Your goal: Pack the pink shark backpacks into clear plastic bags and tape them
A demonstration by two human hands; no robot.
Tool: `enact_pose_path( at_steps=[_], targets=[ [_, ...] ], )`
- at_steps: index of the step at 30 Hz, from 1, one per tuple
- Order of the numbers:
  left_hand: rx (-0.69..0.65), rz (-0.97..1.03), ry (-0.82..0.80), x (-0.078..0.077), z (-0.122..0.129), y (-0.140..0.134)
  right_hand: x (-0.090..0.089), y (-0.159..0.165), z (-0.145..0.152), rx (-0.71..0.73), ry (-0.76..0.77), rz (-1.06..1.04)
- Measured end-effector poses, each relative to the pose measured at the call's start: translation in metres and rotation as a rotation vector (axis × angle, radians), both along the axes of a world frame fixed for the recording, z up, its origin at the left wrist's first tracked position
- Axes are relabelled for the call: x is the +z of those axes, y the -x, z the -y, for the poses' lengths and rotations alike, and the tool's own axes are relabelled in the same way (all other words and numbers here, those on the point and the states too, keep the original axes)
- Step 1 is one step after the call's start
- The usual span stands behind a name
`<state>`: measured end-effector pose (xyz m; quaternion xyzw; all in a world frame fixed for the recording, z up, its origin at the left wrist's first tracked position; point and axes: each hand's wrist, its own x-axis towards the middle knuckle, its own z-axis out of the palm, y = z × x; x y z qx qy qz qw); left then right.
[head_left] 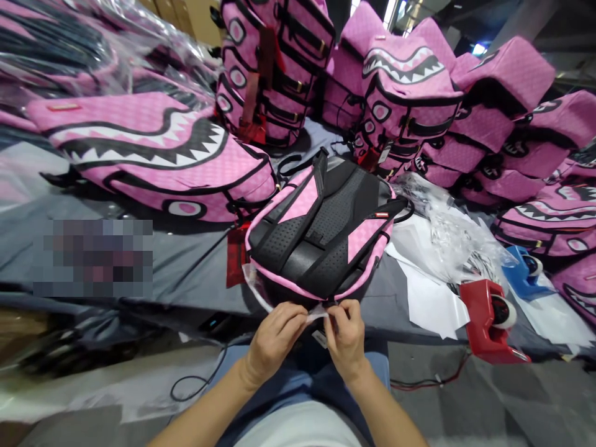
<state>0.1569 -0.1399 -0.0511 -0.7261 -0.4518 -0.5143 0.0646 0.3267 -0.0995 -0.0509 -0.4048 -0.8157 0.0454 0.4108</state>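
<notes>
A pink and black backpack (pixel 321 217) lies on the grey cloth-covered table, its padded back and shoulder straps facing up. At its near edge, my left hand (pixel 279 332) is closed in a pinch on a clear plastic bag (pixel 258 288), part of which runs along the backpack's lower left side. My right hand (pixel 345 332) is also closed, its fingertips beside the left ones near a strap end. What lies between the right fingers is too small to make out. A small white label (pixel 320 338) hangs between the hands.
To the left lies another pink backpack (pixel 153 155) with a shark-mouth print. Stacked pink backpacks (pixel 410 87) stand behind and to the right. A red tape dispenser (pixel 488 323), a blue tape dispenser (pixel 526 270), white paper (pixel 433 301) and crumpled plastic (pixel 447 223) are at right.
</notes>
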Motion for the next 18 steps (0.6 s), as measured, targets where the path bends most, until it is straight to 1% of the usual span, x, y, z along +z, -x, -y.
enact_pose_path(
  at_steps=[3, 5, 7, 8, 10, 12, 13, 14, 16, 18],
  targets=[
    [0.000, 0.104, 0.078, 0.000, 0.000, -0.002, 0.002, 0.003, -0.006, -0.045, -0.024, 0.068],
    [0.052, 0.211, 0.179, 0.001, 0.000, -0.002, 0.004, 0.005, -0.007, -0.085, -0.044, 0.099],
    [0.112, 0.309, 0.297, 0.005, 0.000, -0.003, 0.006, 0.004, -0.006, -0.106, -0.084, 0.064],
    [0.133, 0.349, 0.350, 0.007, 0.000, -0.003, 0.007, 0.003, -0.005, -0.091, -0.117, 0.046],
    [0.162, 0.420, 0.445, 0.012, 0.000, -0.004, 0.007, -0.001, 0.000, 0.019, -0.199, 0.075],
    [0.186, 0.480, 0.515, 0.016, -0.002, -0.004, 0.006, -0.004, 0.003, 0.142, -0.262, 0.189],
    [0.193, 0.502, 0.545, 0.017, -0.003, -0.003, 0.005, -0.005, 0.003, 0.175, -0.275, 0.250],
    [0.198, 0.518, 0.571, 0.018, -0.005, -0.003, 0.005, -0.005, 0.003, 0.178, -0.280, 0.296],
    [0.192, 0.526, 0.603, 0.018, -0.008, -0.001, 0.007, -0.002, 0.000, 0.130, -0.285, 0.343],
    [0.173, 0.495, 0.608, 0.016, -0.010, 0.001, 0.010, 0.001, -0.004, 0.104, -0.309, 0.372]
  ],
)
